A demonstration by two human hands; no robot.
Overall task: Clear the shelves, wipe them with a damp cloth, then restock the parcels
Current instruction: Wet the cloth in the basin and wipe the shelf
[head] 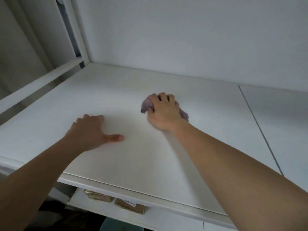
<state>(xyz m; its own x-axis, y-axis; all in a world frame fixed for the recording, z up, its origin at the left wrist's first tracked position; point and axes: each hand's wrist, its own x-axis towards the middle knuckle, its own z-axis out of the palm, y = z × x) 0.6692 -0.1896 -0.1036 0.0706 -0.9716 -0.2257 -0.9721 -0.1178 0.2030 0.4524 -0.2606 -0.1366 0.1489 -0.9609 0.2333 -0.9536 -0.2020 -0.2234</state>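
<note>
A white shelf board (116,100) fills the view and carries no parcels. My right hand (164,112) grips a bunched purple cloth (146,105) and holds it down on the board near its middle. Cloth sticks out on both sides of the hand. My left hand (90,130) rests flat on the board to the left, fingers straight and thumb spread to the right. On the lower shelf (103,207) lie two brown parcels, one (97,195) wrapped in shiny film, the other (131,206) bearing a white label.
A white back wall (183,39) rises behind the board. The white frame post (78,30) and rail (41,80) bound the left end. A thin seam (260,129) crosses the board on the right. Something teal (113,225) shows at the bottom edge.
</note>
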